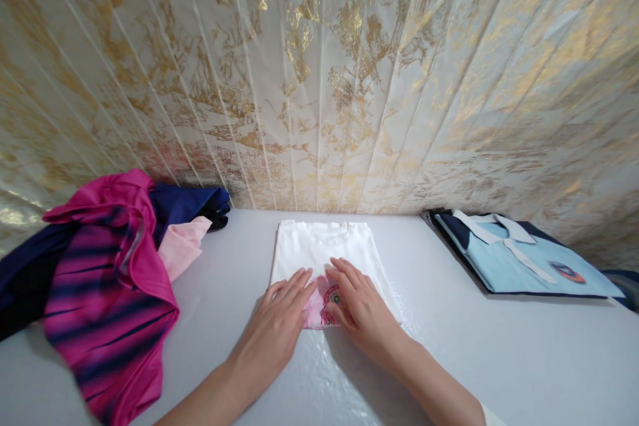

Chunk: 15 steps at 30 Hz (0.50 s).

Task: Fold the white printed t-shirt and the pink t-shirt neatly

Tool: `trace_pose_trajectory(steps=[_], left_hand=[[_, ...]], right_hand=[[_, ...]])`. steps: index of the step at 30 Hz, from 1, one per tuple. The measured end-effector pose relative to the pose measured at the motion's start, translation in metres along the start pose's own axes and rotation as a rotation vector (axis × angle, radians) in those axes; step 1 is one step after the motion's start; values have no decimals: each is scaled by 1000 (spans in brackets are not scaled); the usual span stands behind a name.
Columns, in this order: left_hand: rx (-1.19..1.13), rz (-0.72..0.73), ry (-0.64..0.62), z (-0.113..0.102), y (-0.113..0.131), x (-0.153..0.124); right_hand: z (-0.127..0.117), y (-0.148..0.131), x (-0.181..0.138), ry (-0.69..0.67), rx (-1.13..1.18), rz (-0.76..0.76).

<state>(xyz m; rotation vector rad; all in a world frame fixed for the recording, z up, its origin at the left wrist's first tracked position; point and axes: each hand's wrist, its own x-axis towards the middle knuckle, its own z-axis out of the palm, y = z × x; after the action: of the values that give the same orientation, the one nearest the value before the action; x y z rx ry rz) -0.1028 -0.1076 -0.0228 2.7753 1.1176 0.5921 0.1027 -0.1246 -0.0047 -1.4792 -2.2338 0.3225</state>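
A folded white T-shirt (319, 249) with a pink print lies in the middle of the white table (499, 359), its collar towards the wall. My left hand (279, 323) rests flat on its near left part, fingers stretched out. My right hand (357, 306) lies flat on its near right part, fingers spread over the pink print. Both hands press on the cloth and hold nothing.
A heap of unfolded clothes (104, 279), magenta with dark stripes, navy and pale pink, lies at the left. A folded light blue polo shirt (524, 256) tops a dark stack at the right. A white and gold patterned wall (319, 80) rises behind the table.
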Motion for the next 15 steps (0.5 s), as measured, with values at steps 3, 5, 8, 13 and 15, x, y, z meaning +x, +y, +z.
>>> trace_pose_trajectory(steps=[3,5,8,13,15], left_hand=[[-21,7,-12,-3,10,4],[-35,1,-32,-3,16,8],[-75,-38,-14,-1,18,12],[-128,-81,-2,1,14,13],[-147,-78,-2,1,13,12]], right_hand=[[-4,7,-1,1,6,7],[-4,10,-1,-1,3,12],[1,13,-1,-1,-17,0],[5,14,-1,-1,-32,-25],[2,15,-2,4,-9,-32]])
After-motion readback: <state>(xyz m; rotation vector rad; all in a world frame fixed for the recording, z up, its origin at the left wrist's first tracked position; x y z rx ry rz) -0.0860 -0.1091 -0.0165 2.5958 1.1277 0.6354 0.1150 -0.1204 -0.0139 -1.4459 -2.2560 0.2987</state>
